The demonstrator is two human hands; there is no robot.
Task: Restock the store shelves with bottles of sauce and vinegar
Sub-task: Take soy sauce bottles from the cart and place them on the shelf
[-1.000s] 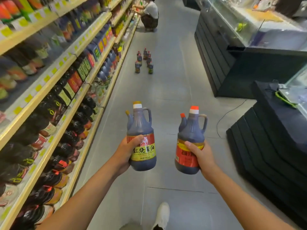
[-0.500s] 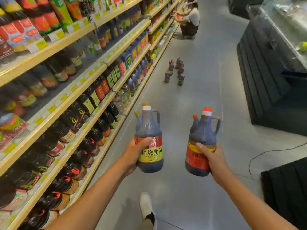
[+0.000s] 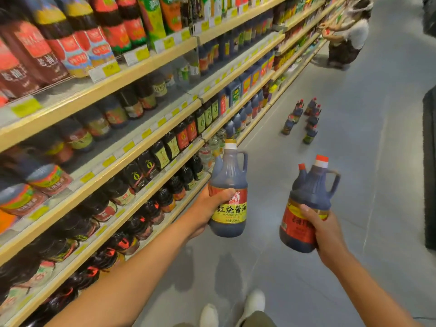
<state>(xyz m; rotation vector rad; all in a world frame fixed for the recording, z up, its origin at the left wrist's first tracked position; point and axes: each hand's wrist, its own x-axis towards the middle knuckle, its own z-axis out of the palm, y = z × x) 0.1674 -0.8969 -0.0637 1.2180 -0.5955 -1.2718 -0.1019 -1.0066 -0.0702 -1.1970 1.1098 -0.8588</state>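
My left hand (image 3: 208, 207) grips a dark sauce jug with a yellow-and-red label and a white-and-gold cap (image 3: 230, 178), held upright beside the lower shelves. My right hand (image 3: 324, 228) grips a second dark jug with a red label and an orange cap (image 3: 309, 190), tilted slightly to the right. Both jugs hang over the grey aisle floor. The wooden shelves (image 3: 141, 140) on the left carry rows of dark sauce and vinegar bottles with yellow price tags.
Several loose sauce bottles (image 3: 303, 119) stand in a cluster on the floor farther up the aisle. A crouching person (image 3: 346, 41) works at the shelves at the far end. A dark counter (image 3: 429, 161) borders the right side. My white shoes (image 3: 254, 303) show below.
The view has swung left toward the shelves and drawn nearer to them. Both hands still hold their jugs; the right jug now tilts a little.
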